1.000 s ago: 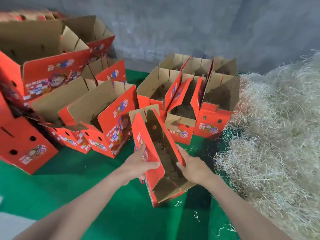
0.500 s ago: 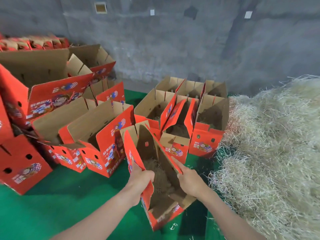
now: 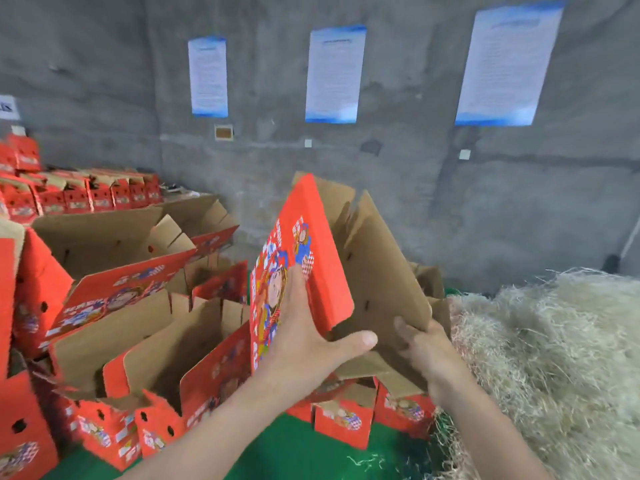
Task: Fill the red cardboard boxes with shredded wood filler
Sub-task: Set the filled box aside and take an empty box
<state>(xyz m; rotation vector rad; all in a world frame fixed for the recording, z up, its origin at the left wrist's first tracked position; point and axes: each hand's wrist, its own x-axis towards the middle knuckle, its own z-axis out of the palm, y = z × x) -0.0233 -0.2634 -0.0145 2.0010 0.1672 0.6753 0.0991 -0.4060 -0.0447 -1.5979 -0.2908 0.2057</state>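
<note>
Red box (image 3: 322, 271), lifted off the green floor (image 3: 298, 452), now held up before the wall, tilted; left hand (image 3: 304, 341), moved from rim to printed side, thumb beneath; right hand (image 3: 422, 351), now gripping lower brown flap; wall notices (image 3: 332, 74), newly in view

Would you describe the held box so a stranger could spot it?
Find the straw pile on the right. Left of it, the left hand and right hand hold a red box. Unlike its neighbours, it is raised and tilted.

Grey concrete wall (image 3: 104, 81) — three notices (image 3: 331, 74) — green floor (image 3: 294, 455).
</note>
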